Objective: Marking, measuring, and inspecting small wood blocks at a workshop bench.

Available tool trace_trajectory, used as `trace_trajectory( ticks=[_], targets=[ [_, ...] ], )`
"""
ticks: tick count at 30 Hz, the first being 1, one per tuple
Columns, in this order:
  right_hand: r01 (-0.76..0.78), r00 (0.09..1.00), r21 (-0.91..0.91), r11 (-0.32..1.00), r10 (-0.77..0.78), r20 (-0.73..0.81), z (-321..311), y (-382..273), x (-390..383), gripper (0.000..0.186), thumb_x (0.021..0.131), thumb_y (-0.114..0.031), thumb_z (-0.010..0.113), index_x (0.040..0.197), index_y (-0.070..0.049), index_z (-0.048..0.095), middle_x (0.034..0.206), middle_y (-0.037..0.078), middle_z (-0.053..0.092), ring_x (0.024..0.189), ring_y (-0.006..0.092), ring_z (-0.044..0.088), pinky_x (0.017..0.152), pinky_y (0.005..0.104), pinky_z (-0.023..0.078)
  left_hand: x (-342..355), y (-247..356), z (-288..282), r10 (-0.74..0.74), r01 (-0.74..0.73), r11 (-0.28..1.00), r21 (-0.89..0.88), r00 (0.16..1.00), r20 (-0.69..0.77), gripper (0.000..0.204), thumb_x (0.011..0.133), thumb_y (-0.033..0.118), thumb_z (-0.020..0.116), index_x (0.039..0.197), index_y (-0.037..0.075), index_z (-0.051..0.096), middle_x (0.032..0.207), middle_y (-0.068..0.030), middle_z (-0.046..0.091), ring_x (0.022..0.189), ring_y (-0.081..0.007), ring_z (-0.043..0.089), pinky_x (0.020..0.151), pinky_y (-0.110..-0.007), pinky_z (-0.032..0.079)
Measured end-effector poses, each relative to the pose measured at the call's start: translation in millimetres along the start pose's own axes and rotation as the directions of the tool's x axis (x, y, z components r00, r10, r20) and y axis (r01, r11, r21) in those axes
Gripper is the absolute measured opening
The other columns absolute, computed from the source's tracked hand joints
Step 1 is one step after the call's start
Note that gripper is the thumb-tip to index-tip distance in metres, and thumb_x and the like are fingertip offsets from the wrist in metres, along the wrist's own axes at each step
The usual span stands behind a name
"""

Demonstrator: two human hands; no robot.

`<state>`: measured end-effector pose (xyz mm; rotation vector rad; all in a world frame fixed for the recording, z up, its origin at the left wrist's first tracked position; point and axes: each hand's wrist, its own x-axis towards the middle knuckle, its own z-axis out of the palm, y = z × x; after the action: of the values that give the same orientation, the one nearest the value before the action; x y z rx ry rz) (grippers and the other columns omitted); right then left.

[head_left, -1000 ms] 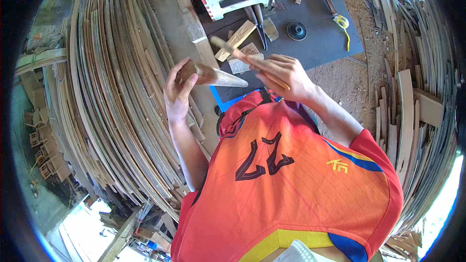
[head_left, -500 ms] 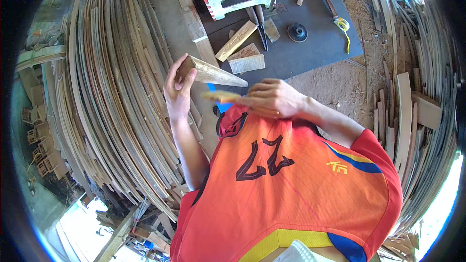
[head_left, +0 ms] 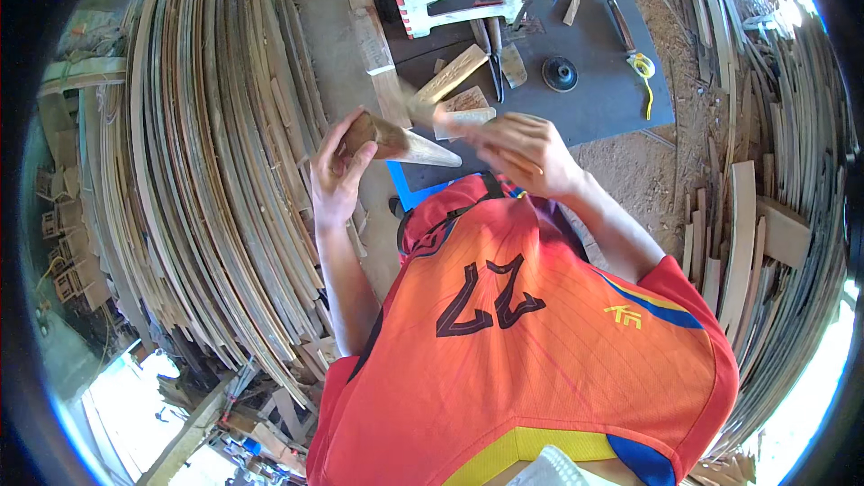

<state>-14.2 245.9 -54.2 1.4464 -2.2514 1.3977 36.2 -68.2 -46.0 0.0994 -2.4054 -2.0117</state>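
My left hand (head_left: 335,166) is closed round the thick end of a tapered piece of wood (head_left: 405,144). Its narrow, pale end points right, toward my other hand. My right hand (head_left: 531,153) pinches a flat yellowish-tan piece (head_left: 421,108), smeared by motion, so its kind is unclear. That piece is over the upper side of the wood; I cannot tell if they touch. Beyond the hands, a small wood block (head_left: 466,112) and a longer wooden strip (head_left: 452,74) lie on a dark board.
A red and white stool (head_left: 459,4) stands on the dark board (head_left: 594,99), by a dark tool (head_left: 495,63), a round black disc (head_left: 559,74) and a yellow tape (head_left: 644,76). Long planks (head_left: 207,153) are stacked left, more planks (head_left: 801,126) right. A blue sheet (head_left: 402,182) lies below the held wood.
My right hand has moved slightly right, and the yellowish piece has swung from below the wood to above it. The tapered wood has shifted slightly downward and turned in my left hand.
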Motion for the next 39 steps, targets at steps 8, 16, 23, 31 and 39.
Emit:
trace_trajectory(
  ticks=[8,16,23,31,39],
  targets=[
    [-0.011,0.988,0.129,0.992,-0.009,0.152,-8.9,-17.9,-3.0,0.048,0.092,-0.014,0.073,0.138,-0.004,0.064,0.094,0.011,0.07,0.078,0.0292,0.068,0.07,0.0421,0.054,-4.2,-0.4,-2.9,-0.021,0.024,0.996,-0.088,0.999,0.04,0.055,0.094,0.014,0.078,0.144,0.001,0.059,0.141,-0.011,0.061,0.127,-0.0191,0.059,0.109,-0.033,0.046],
    [-0.155,0.985,-0.094,0.984,0.146,-0.093,-5.8,-4.4,10.0,0.047,0.091,-0.01,0.073,0.137,-0.004,0.065,0.091,0.012,0.07,0.077,0.0286,0.068,0.07,0.0414,0.054,0.3,3.6,2.9,-0.001,0.002,1.0,-0.024,1.0,0.027,0.053,0.095,0.015,0.076,0.143,0.002,0.059,0.138,-0.0108,0.063,0.126,-0.0184,0.06,0.105,-0.032,0.049],
    [0.015,0.988,0.201,0.979,-0.046,0.148,4.7,-19.9,-7.0,0.049,0.093,-0.015,0.071,0.14,-0.005,0.062,0.086,0.013,0.068,0.076,0.0309,0.066,0.072,0.042,0.053,1.2,-7.9,-3.2,0.029,-0.028,0.999,0.033,0.999,-0.044,0.053,0.096,0.017,0.076,0.144,0.001,0.06,0.139,-0.0113,0.063,0.121,-0.0179,0.062,0.106,-0.032,0.048],
    [-0.152,0.987,0.046,0.987,0.154,-0.04,12.1,-9.9,-13.1,0.049,0.092,-0.011,0.071,0.14,-0.006,0.062,0.088,0.012,0.07,0.077,0.0302,0.067,0.07,0.0407,0.054,3.3,-4.6,12.0,0.079,-0.077,0.997,0.026,0.996,-0.049,0.049,0.097,0.015,0.076,0.142,0.003,0.061,0.131,-0.0077,0.065,0.115,-0.0155,0.064,0.097,-0.029,0.052],
    [-0.258,0.952,-0.025,0.966,0.25,-0.18,19.5,11.3,-25.8,0.037,0.088,-0.014,0.072,0.124,-0.007,0.07,0.086,0.014,0.067,0.077,0.032,0.068,0.067,0.0426,0.054,4.2,-1.4,14.1,0.119,-0.107,0.991,0.076,0.979,-0.168,0.046,0.098,0.013,0.074,0.141,0.003,0.063,0.124,-0.0069,0.068,0.111,-0.0135,0.064,0.096,-0.029,0.052]
  ],
)
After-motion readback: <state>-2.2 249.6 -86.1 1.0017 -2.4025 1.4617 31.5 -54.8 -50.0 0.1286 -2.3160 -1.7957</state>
